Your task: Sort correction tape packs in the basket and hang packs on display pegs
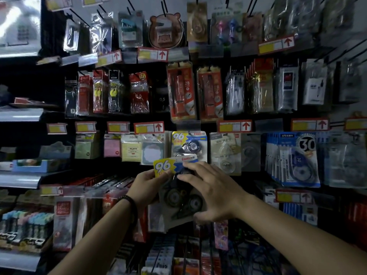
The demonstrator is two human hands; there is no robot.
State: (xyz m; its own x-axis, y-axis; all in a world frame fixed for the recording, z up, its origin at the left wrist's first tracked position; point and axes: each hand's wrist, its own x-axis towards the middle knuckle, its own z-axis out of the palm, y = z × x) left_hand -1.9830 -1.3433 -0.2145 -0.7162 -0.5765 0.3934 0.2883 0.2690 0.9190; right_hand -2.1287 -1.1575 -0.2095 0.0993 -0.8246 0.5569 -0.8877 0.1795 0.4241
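Observation:
I hold a correction tape pack [168, 167] with a yellow "96" label and blue header, tilted, just below the display pegs. My left hand [148, 185] grips its left edge. My right hand [210, 187] lies across its front, fingers on the blister and thumb under the lower edge. More than one pack seems stacked in this grip. A matching "96" pack [188, 143] hangs on a peg directly above. The basket is out of view.
Blue "30" correction tape packs [297, 157] hang to the right, clear tape packs [225, 151] between. Sticky-note packs [131, 147] hang to the left. Pencil and lead packs fill the row above. Red price tags with arrows [149, 127] line the rails. Shelves stand at left.

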